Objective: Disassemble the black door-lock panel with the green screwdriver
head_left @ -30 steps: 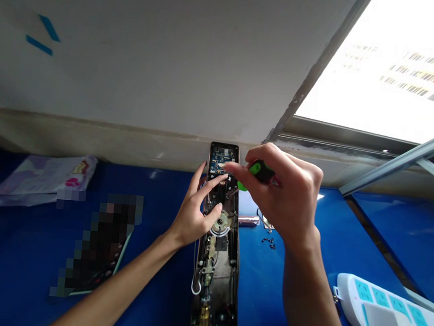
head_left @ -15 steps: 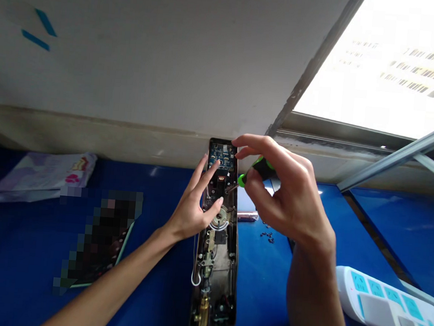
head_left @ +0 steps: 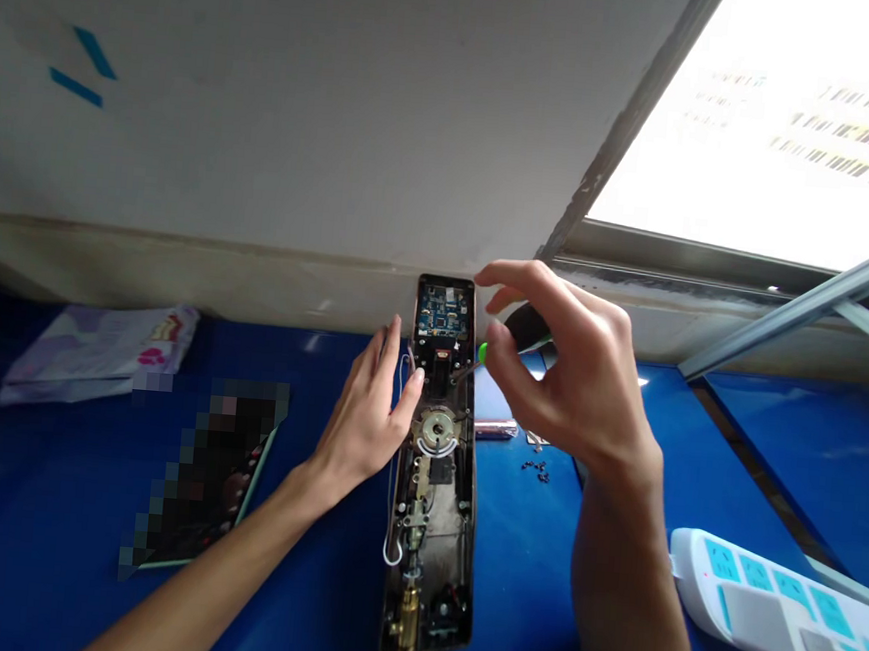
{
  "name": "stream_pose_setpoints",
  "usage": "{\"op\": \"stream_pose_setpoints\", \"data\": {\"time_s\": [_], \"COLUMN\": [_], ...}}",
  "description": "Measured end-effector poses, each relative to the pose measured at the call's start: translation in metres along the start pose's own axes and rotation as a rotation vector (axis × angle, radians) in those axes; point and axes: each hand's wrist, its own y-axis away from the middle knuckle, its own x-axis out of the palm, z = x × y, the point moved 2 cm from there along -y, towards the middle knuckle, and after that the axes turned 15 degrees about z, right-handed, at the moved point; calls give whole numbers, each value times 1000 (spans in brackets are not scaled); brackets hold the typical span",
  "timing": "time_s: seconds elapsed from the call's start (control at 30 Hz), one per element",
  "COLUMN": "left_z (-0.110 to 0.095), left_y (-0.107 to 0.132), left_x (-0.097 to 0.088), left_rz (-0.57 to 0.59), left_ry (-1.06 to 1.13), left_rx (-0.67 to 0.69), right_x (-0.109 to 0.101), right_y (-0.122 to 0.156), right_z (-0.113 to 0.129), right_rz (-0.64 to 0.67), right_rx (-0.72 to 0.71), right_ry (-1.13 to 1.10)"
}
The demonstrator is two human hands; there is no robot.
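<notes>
An opened door lock housing [head_left: 451, 529], long and dark, lies lengthwise in front of me. A blue circuit board [head_left: 445, 311] sits at its far end, a round metal disc [head_left: 438, 430] near its middle and a brass cylinder [head_left: 410, 612] at the near end. My right hand [head_left: 587, 383] is closed around a black and green screwdriver [head_left: 527, 327], held slanted, its tip down inside the housing below the board. Against the left edge of the housing rests my left hand [head_left: 369, 401], fingers stretched and thumb over the rim. A white wire [head_left: 391, 555] loops along that side.
Several small dark screws [head_left: 537, 471] lie right of the housing. A white power strip [head_left: 774, 603] is at the right, near a metal frame bar [head_left: 804, 304]. On the left are a phone-like dark slab [head_left: 219, 479] and a plastic packet [head_left: 102, 349]. A wall stands behind.
My left hand has drawn back leftward from over the housing to its left edge. My right hand keeps the screwdriver at the same spot, its index finger lifted slightly.
</notes>
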Motion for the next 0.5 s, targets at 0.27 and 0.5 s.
{"op": "stream_pose_setpoints", "data": {"time_s": [0.27, 0.5], "left_z": [-1, 1], "left_y": [28, 39], "left_x": [-3, -13], "left_rz": [-40, 31], "left_ry": [-245, -321], "left_rx": [-125, -335], "right_x": [0, -1], "right_y": [0, 1], "right_z": [-7, -7], "right_rz": [7, 30], "right_rx": [-25, -44], "right_ry": [15, -10]}}
